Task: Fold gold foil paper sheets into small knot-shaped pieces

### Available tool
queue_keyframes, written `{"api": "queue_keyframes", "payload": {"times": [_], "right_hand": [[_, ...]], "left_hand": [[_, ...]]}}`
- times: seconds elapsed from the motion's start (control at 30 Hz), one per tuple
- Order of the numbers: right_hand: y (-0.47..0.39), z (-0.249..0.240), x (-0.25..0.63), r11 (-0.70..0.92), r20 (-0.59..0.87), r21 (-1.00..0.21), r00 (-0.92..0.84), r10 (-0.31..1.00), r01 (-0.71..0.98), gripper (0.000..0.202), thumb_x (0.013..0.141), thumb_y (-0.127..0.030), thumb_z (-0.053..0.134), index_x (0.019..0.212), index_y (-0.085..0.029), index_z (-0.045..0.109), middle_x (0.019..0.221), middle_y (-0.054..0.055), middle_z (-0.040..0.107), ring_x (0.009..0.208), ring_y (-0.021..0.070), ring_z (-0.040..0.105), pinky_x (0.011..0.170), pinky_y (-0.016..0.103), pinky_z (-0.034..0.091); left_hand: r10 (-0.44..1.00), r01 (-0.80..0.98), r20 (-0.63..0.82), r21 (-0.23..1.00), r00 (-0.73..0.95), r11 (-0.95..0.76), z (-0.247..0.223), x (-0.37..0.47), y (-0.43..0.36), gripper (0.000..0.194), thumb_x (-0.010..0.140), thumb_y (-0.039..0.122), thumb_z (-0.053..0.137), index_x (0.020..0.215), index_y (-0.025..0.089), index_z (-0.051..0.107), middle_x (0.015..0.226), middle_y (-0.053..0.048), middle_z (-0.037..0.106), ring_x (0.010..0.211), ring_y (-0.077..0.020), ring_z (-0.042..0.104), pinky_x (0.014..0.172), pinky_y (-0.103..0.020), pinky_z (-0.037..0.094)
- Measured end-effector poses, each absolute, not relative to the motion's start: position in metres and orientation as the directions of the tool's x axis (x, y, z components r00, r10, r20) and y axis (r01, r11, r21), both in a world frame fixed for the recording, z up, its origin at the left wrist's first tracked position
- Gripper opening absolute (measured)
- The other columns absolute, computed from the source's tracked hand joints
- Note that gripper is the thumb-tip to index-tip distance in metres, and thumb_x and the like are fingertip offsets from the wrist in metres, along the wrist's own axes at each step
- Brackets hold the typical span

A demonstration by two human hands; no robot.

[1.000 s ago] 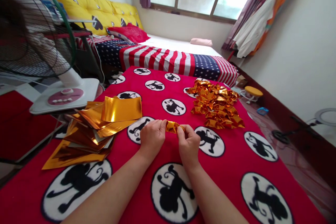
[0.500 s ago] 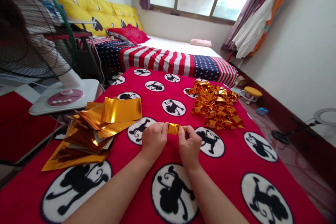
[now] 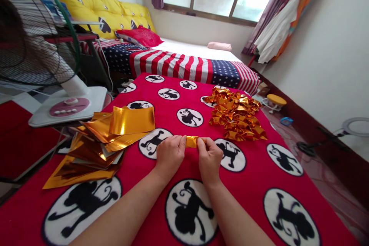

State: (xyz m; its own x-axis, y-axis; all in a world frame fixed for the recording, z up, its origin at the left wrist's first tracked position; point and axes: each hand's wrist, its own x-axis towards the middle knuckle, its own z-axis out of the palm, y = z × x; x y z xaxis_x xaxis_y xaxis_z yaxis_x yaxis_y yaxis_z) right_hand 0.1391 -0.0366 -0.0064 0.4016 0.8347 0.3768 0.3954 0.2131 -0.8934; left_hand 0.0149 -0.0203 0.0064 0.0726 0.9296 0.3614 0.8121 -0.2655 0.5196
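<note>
A small folded piece of gold foil paper is stretched between my two hands, above the red cloth with monkey prints. My left hand pinches its left end between thumb and fingers. At the other end, my right hand pinches it the same way, and the fingers hide that end. Left of my hands lies a loose stack of flat gold foil sheets, spread unevenly. A heap of folded gold foil pieces, shaped like ingots, sits on the cloth to the right.
A fan with a white base stands at the left edge. Beyond the cloth is a bed with a striped, starred cover. On the floor to the right are a yellow stool and a ring-shaped stand.
My hands have shifted very slightly to the right, still pinching both ends of the foil piece. The sheets and the heap look unchanged; the whole view has tilted a little.
</note>
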Motion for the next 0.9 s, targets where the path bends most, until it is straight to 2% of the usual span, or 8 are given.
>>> {"api": "queue_keyframes", "payload": {"times": [0.37, 0.6, 0.8, 0.9], "right_hand": [[-0.0411, -0.0049, 0.1367, 0.242, 0.387, -0.890, 0.362, 0.848, 0.386, 0.024, 0.088, -0.031, 0.056, 0.072, -0.016, 0.065, 0.057, -0.003, 0.053, 0.054, 0.0111, 0.045, 0.054, 0.023, 0.035], [-0.0359, -0.0069, 0.1410, 0.214, 0.319, -0.939, 0.451, 0.834, 0.269, 0.024, 0.086, -0.033, 0.058, 0.070, -0.016, 0.064, 0.058, -0.003, 0.053, 0.055, 0.0115, 0.045, 0.053, 0.023, 0.036], [-0.0416, -0.0049, 0.1374, 0.253, 0.386, -0.901, 0.384, 0.839, 0.352, 0.023, 0.088, -0.031, 0.058, 0.073, -0.016, 0.066, 0.059, -0.003, 0.053, 0.055, 0.0108, 0.045, 0.055, 0.023, 0.036], [-0.0414, -0.0045, 0.1373, 0.264, 0.395, -0.900, 0.394, 0.830, 0.346, 0.023, 0.088, -0.031, 0.058, 0.072, -0.016, 0.065, 0.059, -0.003, 0.054, 0.055, 0.0107, 0.046, 0.055, 0.023, 0.037]], "left_hand": [[0.935, 0.807, 0.354, 0.541, 0.038, -0.238, 0.0053, 0.0130, -0.0175, 0.041, 0.097, 0.033, 0.039, 0.066, 0.018, 0.061, 0.069, -0.004, 0.067, 0.063, -0.0153, 0.057, 0.057, -0.030, 0.026], [0.912, 0.792, 0.386, 0.508, 0.142, -0.338, 0.0057, 0.0159, -0.0212, 0.039, 0.098, 0.032, 0.038, 0.069, 0.017, 0.061, 0.070, -0.004, 0.066, 0.068, -0.0157, 0.059, 0.061, -0.029, 0.028], [0.950, 0.766, 0.313, 0.609, 0.010, -0.209, 0.0080, 0.0130, -0.0175, 0.040, 0.097, 0.032, 0.039, 0.068, 0.018, 0.062, 0.068, -0.004, 0.067, 0.062, -0.0147, 0.057, 0.058, -0.029, 0.026], [0.935, 0.772, 0.350, 0.581, 0.051, -0.260, 0.0063, 0.0125, -0.0184, 0.040, 0.097, 0.032, 0.039, 0.068, 0.017, 0.061, 0.068, -0.004, 0.066, 0.064, -0.0150, 0.057, 0.059, -0.029, 0.027]]}}
